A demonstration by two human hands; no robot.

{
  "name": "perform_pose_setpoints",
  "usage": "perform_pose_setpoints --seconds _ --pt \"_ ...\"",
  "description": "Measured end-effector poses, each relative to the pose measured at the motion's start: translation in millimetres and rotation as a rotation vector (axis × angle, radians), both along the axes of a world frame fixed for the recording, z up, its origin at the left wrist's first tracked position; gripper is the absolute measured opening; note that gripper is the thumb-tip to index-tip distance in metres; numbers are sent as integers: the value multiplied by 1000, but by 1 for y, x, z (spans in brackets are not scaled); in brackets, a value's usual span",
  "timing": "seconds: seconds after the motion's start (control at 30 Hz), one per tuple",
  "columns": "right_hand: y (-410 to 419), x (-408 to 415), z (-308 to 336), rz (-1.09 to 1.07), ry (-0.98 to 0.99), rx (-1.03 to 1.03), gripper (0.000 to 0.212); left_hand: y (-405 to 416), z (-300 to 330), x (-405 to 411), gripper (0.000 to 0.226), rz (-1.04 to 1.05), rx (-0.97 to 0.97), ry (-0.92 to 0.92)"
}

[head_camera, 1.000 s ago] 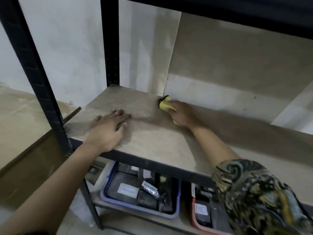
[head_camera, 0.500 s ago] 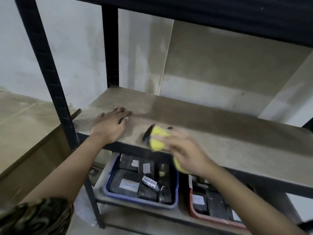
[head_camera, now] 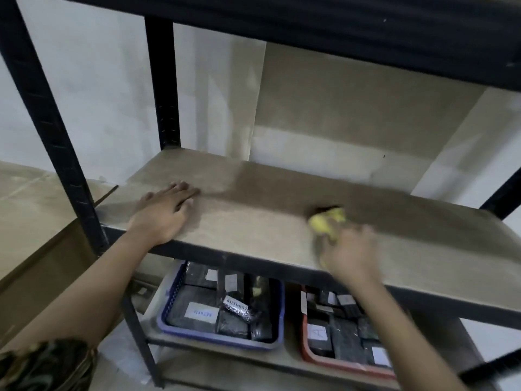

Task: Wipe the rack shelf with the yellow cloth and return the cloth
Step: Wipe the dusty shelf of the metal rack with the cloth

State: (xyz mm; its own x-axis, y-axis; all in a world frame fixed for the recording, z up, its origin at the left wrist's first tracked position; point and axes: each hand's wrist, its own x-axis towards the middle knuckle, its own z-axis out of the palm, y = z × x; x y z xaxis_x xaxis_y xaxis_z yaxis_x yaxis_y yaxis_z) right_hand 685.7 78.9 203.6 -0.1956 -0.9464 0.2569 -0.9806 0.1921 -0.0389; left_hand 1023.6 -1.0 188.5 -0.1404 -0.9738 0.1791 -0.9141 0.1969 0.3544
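- Gripping the yellow cloth (head_camera: 328, 222), the right hand (head_camera: 351, 251) curls its blurred fingers over the bunched fabric and presses it down onto the rack shelf (head_camera: 253, 221).
- Only the far end of the cloth shows beyond the knuckles; the rest is hidden under the hand, with a small yellow edge peeking out at the wrist side.
- Cloth and hand sit right of the shelf's middle, closer to its front edge than to the back wall.
- On the same shelf, the left hand (head_camera: 165, 211) lies flat and palm down, fingers straight and together, holding nothing; it rests at the shelf's left front corner, well apart from the cloth.
- Just left of that hand, a black upright post (head_camera: 45, 114) of the rack rises past the shelf's front corner; a second post (head_camera: 163, 86) stands at the shelf's back left corner.
- Below the shelf, on the next board down, a blue tray (head_camera: 220, 335) holds dark wrapped packets with white labels.
- Beside it, to the right and also under the shelf, a red tray (head_camera: 338, 362) holds similar dark packets.
- Above the shelf, the dark underside of a higher rack level (head_camera: 338, 32) spans the top.
- Behind the shelf is a pale wall.
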Motion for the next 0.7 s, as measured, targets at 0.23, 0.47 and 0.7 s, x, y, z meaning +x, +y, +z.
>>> perform_pose_setpoints --seconds 0.23,0.47,0.7 --pt "34 119 9 872 -356 124 41 -1 -3 3 42 -9 -12 20" --pt "-18 1 55 242 -398 -102 41 2 0 1 42 -6 -5 3" --pt "-34 23 30 33 -308 133 41 4 2 0 42 -8 0 22"
